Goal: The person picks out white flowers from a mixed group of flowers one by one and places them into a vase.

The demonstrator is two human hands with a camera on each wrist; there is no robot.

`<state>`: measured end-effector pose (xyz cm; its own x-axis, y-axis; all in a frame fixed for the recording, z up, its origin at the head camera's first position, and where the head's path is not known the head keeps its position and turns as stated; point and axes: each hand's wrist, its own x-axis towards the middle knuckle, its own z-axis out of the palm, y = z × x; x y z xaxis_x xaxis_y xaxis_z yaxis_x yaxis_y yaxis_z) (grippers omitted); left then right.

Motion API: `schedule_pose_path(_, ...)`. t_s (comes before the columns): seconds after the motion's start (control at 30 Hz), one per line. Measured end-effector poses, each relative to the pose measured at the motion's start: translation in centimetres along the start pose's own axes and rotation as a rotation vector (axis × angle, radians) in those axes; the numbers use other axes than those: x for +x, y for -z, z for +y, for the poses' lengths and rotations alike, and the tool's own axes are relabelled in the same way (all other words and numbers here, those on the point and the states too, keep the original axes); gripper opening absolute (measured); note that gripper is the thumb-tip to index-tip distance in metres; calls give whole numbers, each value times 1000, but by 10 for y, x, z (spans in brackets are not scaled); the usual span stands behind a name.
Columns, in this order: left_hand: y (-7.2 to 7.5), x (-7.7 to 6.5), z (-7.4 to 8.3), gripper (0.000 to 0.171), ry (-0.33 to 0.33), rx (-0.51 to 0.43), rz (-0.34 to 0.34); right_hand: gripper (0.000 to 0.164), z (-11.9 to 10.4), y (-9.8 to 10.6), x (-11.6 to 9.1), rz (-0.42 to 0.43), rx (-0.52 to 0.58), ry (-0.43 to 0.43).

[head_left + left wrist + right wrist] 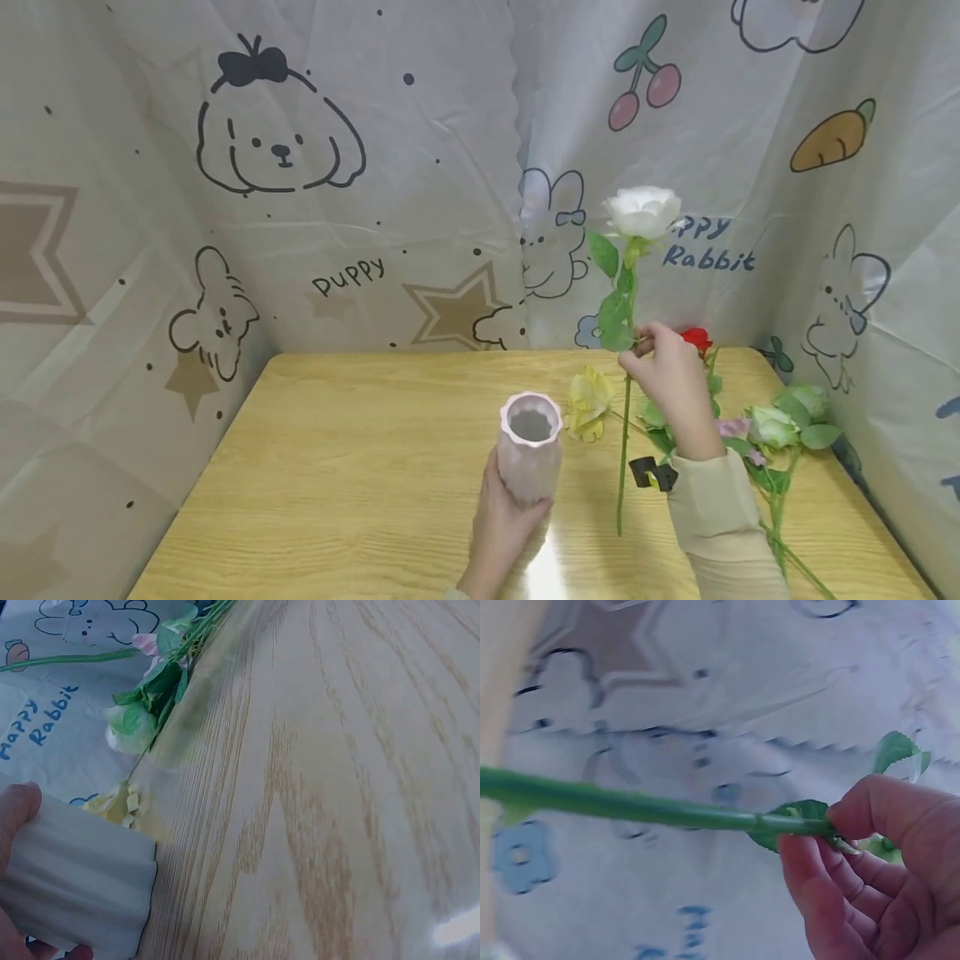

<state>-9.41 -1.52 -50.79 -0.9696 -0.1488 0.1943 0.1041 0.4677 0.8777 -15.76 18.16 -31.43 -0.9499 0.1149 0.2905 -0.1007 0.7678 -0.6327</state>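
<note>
L hand (510, 521) wraps the pale pink vase (531, 458) from approx 7 o'clock, fingers & thumb curled round its lower body, fluted mouth facing up; can't tell if the base touches the tabletop (337, 467). R hand (671, 383), at 2 o'clock from the vase, pinches the white rose (642, 212) by its green stem betw thumb & fingers, just below the leaves (617, 321) – right wrist view shows that pinch close up. Rose is near upright, bloom at 1 o'clock from the vase, stem end at 4, whole flower apart from the vase. Yellow flower (588, 404) lies just beside the vase at 2 o'clock; red flower (696, 338) is further out on the same bearing, partly hidden behind R hand. At 3 o'clock, near the tabletop's edge, a pale green-white flower (774, 427) w/ lilac petals (733, 427) next to it, green stems (780, 517) trailing twd 5 o'clock. Dark band (652, 473) at the R wrist, beige sleeve (720, 508) below it. Printed cloth (450, 125) hangs behind – puppy drawing (281, 133) at 11 o'clock, cherries (645, 79) at 1, carrot (832, 137) nearer 2
</note>
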Motion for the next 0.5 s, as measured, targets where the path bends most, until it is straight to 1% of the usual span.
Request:
schedule_pose_path(0.1,3,-1,-1,98,-1,-9,-7,25,-23,9,3,57,35,30)
schedule_pose_path(0.23,3,0,-2,97,9,-23,-36,22,-55,25,7,132,67,81)
schedule_pose_path(0.37,3,2,-1,98,21,-6,-56,22,-84,43,11,198,90,132)
schedule_pose_path(0.5,5,4,1,98,19,4,-68,22,-108,56,12,248,119,180)
